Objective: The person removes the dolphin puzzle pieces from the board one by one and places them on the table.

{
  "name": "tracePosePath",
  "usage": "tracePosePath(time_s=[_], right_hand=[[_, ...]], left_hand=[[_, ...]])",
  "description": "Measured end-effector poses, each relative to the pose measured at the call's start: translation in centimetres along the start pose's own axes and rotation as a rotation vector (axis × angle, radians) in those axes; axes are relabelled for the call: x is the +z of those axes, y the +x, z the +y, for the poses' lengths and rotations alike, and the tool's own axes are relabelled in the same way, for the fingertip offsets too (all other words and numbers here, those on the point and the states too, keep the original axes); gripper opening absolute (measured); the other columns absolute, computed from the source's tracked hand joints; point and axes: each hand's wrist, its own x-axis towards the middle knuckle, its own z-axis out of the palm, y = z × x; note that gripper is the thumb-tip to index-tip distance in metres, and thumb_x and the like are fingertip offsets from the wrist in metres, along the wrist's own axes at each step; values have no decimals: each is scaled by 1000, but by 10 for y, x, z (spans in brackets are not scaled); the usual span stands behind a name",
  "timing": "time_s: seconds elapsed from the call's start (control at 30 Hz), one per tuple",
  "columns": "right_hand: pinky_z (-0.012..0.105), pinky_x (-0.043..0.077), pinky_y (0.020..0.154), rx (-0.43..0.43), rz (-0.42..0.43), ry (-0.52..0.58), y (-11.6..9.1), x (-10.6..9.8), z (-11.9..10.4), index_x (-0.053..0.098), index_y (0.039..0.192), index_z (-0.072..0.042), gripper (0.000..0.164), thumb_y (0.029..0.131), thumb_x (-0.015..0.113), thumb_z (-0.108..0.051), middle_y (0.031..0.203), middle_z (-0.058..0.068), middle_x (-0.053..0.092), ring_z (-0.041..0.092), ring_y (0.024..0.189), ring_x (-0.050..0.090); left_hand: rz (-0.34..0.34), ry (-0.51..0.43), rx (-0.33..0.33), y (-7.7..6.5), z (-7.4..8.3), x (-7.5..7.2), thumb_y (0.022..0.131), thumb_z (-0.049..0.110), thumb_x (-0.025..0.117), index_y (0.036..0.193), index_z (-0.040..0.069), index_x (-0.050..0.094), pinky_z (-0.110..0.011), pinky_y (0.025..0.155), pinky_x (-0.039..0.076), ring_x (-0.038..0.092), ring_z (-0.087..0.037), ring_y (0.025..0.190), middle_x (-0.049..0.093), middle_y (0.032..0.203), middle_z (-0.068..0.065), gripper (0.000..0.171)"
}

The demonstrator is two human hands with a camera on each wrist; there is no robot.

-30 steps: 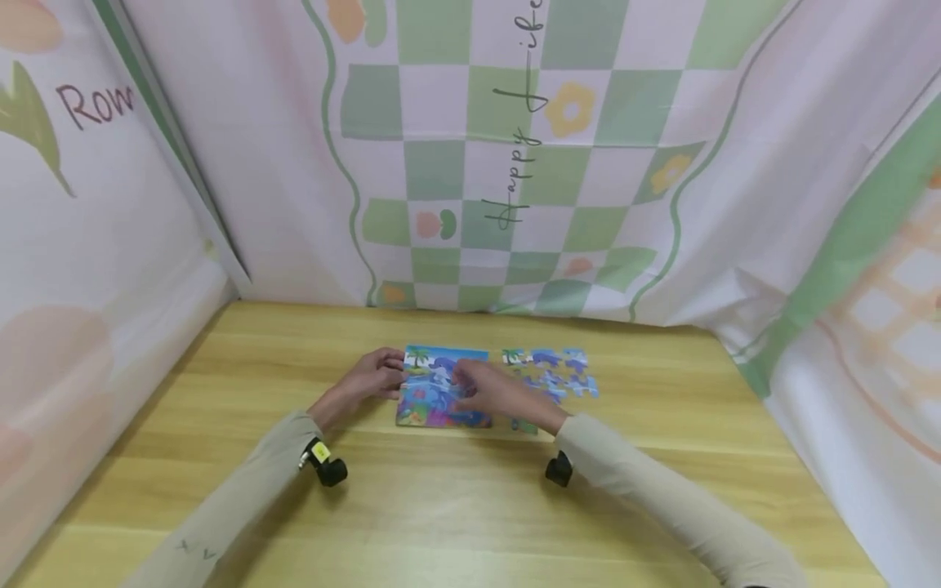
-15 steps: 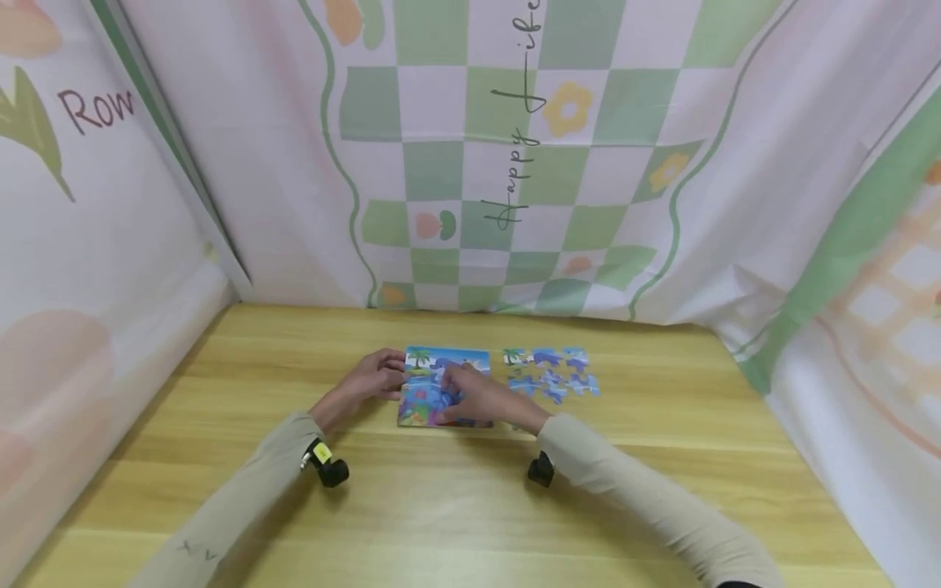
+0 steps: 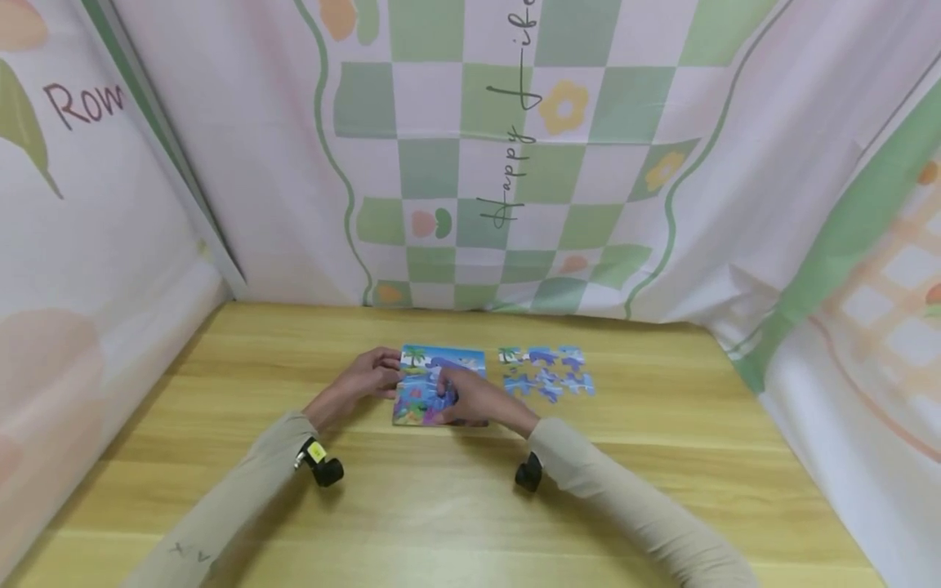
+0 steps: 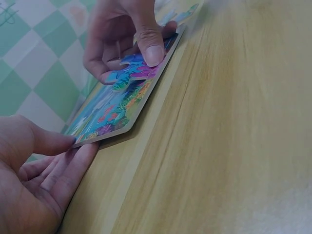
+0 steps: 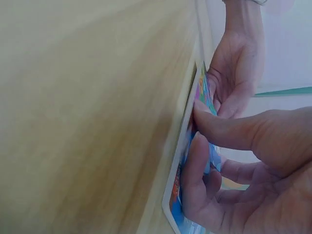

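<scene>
A thin picture puzzle board (image 3: 413, 390) with a bright sea scene lies on the wooden table. My left hand (image 3: 364, 377) holds its left edge; in the left wrist view the thumb is on top and the fingers lie under the rim. Over the board's lower right part, my right hand (image 3: 478, 398) pinches a blue and purple puzzle piece (image 4: 132, 73) between thumb and fingers, close on the board's surface. In the right wrist view the right hand's fingers hide most of the piece.
Several loose puzzle pieces (image 3: 547, 382) lie in two rows to the right of the board. A green and white checked curtain (image 3: 485, 269) hangs behind the table (image 3: 441, 506), and printed cloth flanks both sides.
My right hand has shifted left and slightly down over the board, uncovering more of the loose pieces' lower row. The left hand keeps its place at the board's edge.
</scene>
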Motion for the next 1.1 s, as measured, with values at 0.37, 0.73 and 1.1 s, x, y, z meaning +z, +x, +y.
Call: tracePosePath(time_s=[0.37, 0.73, 1.1], right_hand=[[23, 55, 48, 18, -112, 162, 0, -4, 9, 57, 109, -3, 14, 101, 68, -5, 78, 3, 56, 14, 58, 55], [21, 48, 48, -14, -68, 281, -8, -9, 13, 63, 109, 1, 10, 100, 67, 0, 74, 5, 59, 12, 54, 50], [52, 69, 71, -13, 121, 514, -15, -29, 18, 59, 117, 10, 22, 99, 68, 2, 95, 14, 64, 38, 80, 70]], left_hand=[[0, -9, -30, 2, 3, 0, 103, 2, 58, 149, -5, 42, -30, 87, 67, 61, -28, 114, 51, 135, -21, 50], [-34, -36, -24, 4, 0, -1, 103, 2, 57, 150, -8, 39, -32, 90, 67, 60, -30, 119, 50, 136, -22, 51], [-35, -66, 6, 1, -3, -4, 105, 3, 55, 152, -8, 39, -35, 92, 66, 60, -34, 123, 51, 141, -27, 51]])
